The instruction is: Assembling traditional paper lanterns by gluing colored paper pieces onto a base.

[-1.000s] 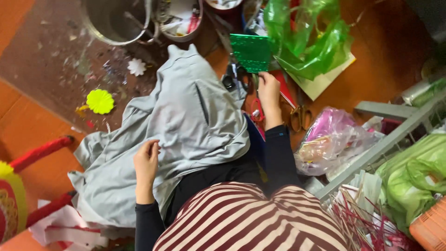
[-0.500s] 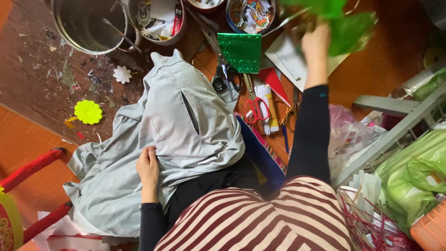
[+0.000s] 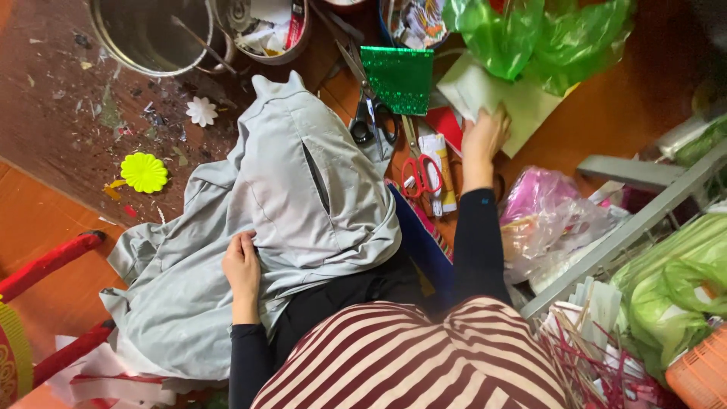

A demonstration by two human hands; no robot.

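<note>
Grey jacket (image 3: 288, 227) sprawls across my lap, its long axis running from the collar far from me down toward my lower left; my left hand (image 3: 242, 266) lies flat and loosely open on it. Pale card (image 3: 522, 113) lies ahead, tilted, and my right hand (image 3: 485, 136) closes its fingers on the near edge, beside the red-handled scissors (image 3: 420, 170).

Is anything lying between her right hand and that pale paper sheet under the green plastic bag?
Nothing visible does. The right hand already rests on the edge of the pale paper sheet; the green plastic bag covers only the sheet's far end.
</note>
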